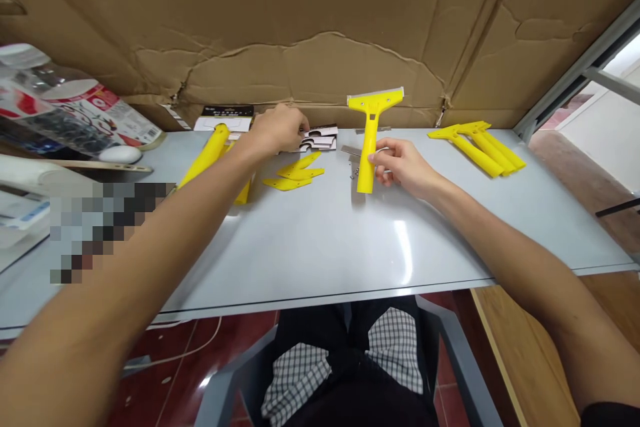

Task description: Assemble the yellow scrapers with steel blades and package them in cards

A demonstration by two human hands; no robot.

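A yellow scraper with a metal edge across its head stands upright in my right hand, the fingers pinching its handle. My left hand reaches to the back of the table, beside a pile of small dark-and-white cards; its fingertips are mostly hidden, so what they touch is unclear. In front of that hand lie several flat yellow pieces. Thin metal strips and tiny screws are near the scraper's handle. More yellow handles lie partly behind my left forearm.
Several yellow scraper handles lie at the right of the white table. Plastic bottles, a white mouse and a packaging card are at the left. Brown cardboard lines the back.
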